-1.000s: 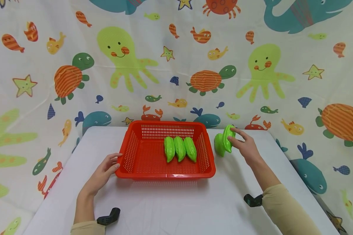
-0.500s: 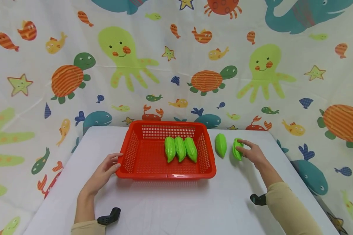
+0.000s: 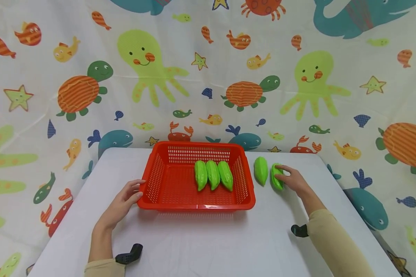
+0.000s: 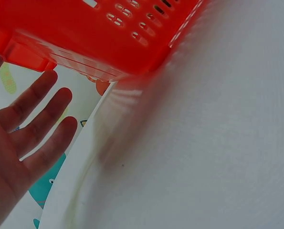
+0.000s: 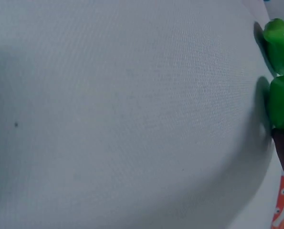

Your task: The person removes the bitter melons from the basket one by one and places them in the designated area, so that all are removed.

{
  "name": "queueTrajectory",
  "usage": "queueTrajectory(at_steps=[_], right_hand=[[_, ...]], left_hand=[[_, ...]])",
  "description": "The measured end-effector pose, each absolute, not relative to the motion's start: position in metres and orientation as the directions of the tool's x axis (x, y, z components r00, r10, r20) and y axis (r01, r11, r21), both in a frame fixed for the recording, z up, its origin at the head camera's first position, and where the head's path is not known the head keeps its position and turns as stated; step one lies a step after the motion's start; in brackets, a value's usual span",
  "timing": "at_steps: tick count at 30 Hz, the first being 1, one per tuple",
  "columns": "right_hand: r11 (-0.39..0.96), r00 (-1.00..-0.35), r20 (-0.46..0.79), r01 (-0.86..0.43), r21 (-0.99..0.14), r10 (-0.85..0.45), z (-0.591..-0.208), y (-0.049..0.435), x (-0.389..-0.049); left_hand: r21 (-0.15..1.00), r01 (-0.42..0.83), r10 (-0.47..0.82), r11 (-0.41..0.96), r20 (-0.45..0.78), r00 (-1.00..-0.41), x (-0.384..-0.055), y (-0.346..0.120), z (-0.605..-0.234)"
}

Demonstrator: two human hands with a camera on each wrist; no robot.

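Note:
In the head view my right hand (image 3: 292,181) has its thumb and fingers around a green ridged star fruit (image 3: 276,181) lying on the table. A second star fruit (image 3: 261,171) lies just left of it, apart from the hand. My left hand (image 3: 124,200) touches the left rim of a red plastic basket (image 3: 195,207). In the left wrist view several of its fingers (image 4: 41,114) are straight and spread below the rim. Three more star fruits (image 3: 213,175) lie side by side in the basket's right half. The right wrist view shows only a fingertip and parts of two star fruits (image 5: 281,102).
The white table (image 3: 194,246) extends in front of the basket and to both sides. A curtain (image 3: 208,77) printed with sea animals hangs behind and beside it. Black wrist devices (image 3: 129,254) sit at both cuffs.
My right hand has carried one star fruit right, away from the other, and set it on the table, then shifted it slightly left. The left hand has stayed at the basket.

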State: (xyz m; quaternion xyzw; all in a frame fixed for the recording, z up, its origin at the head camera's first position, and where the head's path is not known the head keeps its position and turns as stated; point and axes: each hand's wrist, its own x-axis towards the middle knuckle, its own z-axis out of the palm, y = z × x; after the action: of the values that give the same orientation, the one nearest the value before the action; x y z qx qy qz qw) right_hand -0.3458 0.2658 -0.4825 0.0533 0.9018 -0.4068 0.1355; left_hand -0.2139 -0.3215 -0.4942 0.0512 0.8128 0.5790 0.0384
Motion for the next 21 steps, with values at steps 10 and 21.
queueTrajectory(at_steps=[10, 21], right_hand=[[0.689, -0.96, -0.275, 0.172, -0.704, -0.041, -0.483, 0.262, -0.362], [0.672, -0.957, -0.282, 0.163, -0.722, -0.071, -0.486, 0.26, -0.368]], left_hand=[[0.945, 0.037, 0.117, 0.325, -0.001, -0.993, -0.211, -0.32, -0.493], [0.945, 0.033, 0.119, 0.326, -0.007, -0.993, -0.214, -0.321, -0.497]])
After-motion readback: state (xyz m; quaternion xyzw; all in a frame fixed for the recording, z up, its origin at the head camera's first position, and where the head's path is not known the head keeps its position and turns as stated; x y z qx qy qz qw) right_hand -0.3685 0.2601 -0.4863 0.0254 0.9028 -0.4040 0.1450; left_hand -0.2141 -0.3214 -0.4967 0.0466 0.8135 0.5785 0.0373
